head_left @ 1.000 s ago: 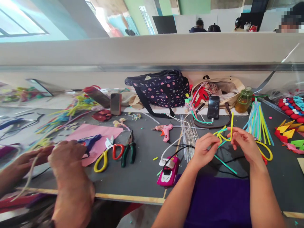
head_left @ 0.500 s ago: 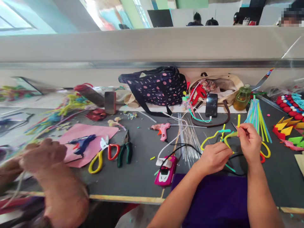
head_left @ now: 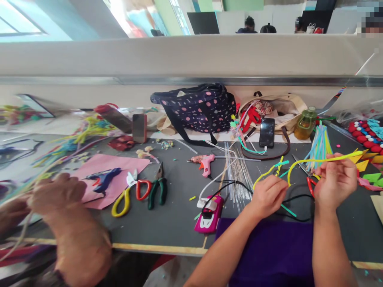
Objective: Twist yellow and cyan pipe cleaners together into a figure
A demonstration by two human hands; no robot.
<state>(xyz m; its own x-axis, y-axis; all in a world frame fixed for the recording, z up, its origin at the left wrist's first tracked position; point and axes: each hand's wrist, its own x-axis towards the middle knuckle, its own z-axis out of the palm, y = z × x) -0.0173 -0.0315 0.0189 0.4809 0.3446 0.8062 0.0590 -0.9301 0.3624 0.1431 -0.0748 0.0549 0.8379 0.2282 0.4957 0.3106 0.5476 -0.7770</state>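
My left hand (head_left: 268, 196) pinches one end of a yellow pipe cleaner (head_left: 317, 162) low over the dark table (head_left: 179, 215). My right hand (head_left: 334, 180) grips the same pipe cleaner further along, so it arcs between the hands and its free end sticks out to the right. A teal pipe cleaner (head_left: 283, 163) is twisted onto it near my left hand. Red-handled scissors (head_left: 309, 183) lie just under my right hand. A purple cloth (head_left: 269, 251) covers my lap.
A co-worker's hands (head_left: 54, 199) work at the left near pink paper (head_left: 110, 175), yellow-and-red scissors (head_left: 131, 195) and green pliers (head_left: 158, 187). Pink glue gun (head_left: 205, 162), wire bundle (head_left: 237, 171), pink toy car (head_left: 208, 215), spotted bag (head_left: 197, 107), phone (head_left: 267, 132) and coloured straws (head_left: 320, 145) crowd the table.
My right hand has moved right and pulled the yellow pipe cleaner out into a long arc. My left hand stays at its end. The co-worker's hands have shifted slightly.
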